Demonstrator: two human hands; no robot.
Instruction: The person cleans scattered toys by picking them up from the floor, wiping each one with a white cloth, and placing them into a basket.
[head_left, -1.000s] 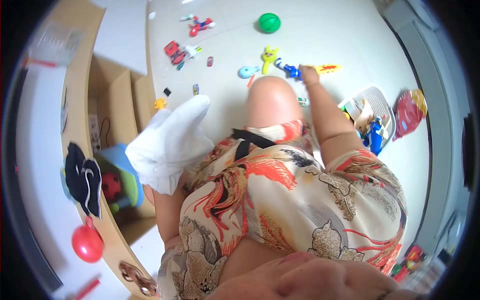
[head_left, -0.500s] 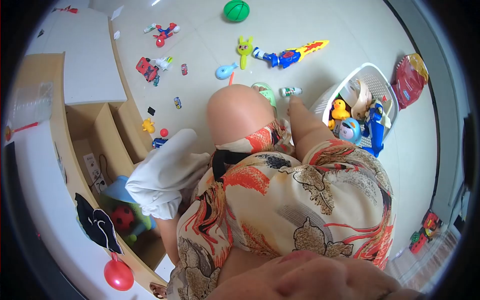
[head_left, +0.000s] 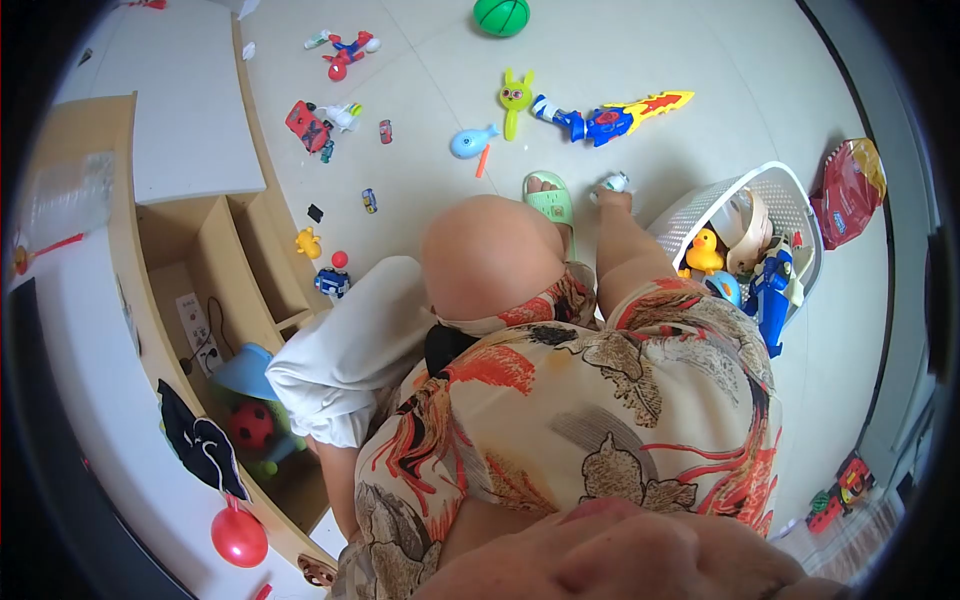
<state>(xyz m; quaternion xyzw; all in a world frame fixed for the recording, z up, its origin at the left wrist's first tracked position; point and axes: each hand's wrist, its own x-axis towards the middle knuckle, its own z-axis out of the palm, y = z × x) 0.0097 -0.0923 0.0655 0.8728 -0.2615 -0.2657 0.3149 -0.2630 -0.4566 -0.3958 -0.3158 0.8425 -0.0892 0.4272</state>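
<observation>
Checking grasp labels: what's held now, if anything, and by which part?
Right hand is at the small bottle, covering part of its near side; too small to tell if it's gripped. Left hand isn't visible: can't tell.

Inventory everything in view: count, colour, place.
Ball: 1, green, top
Rabbit toy: 1, lime, floor
Fish toy: 1, blue, floor
Toy sword: 1, multicoloured, floor
Small toys: several, mixed, floor, basket
Bottle: 1, white, floor
Basket: 1, white, right floor
Duck: 1, yellow, basket
Bag: 1, red, beside basket
Shelf unit: 1, tan, left
Power strip: 1, white, shelf
Balloon: 1, red, lower left
Cloth: 1, white, left
Sandal: 1, green, foot
Right hand: 1, bare, at bottle
Left hand: not visible
</observation>
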